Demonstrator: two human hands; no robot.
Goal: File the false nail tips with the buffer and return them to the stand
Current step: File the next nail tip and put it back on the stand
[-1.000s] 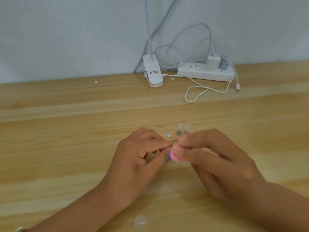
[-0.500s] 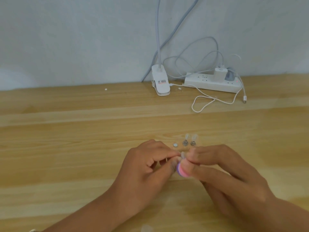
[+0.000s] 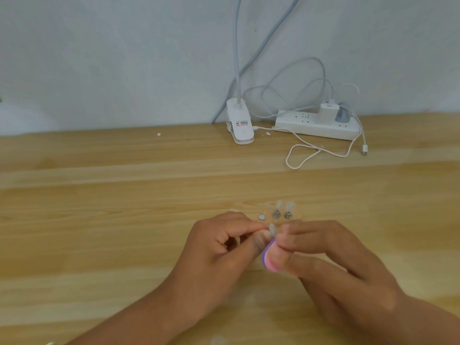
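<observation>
Now your left hand (image 3: 224, 250) pinches the clear nail tip (image 3: 272, 229), newly exposed above the pink buffer (image 3: 270, 258) that your right hand (image 3: 331, 257) grips; filing is probably mid-stroke.

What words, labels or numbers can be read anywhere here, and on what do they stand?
Label on the white clip: rows of dark and red print, too blurred to read.
Power strip: no lettering can be made out.
Nothing else shows any writing.

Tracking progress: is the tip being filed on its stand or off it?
Off. The left hand pinches the nail tip above the buffer gripped by the right hand; two tips stand mounted behind.
</observation>
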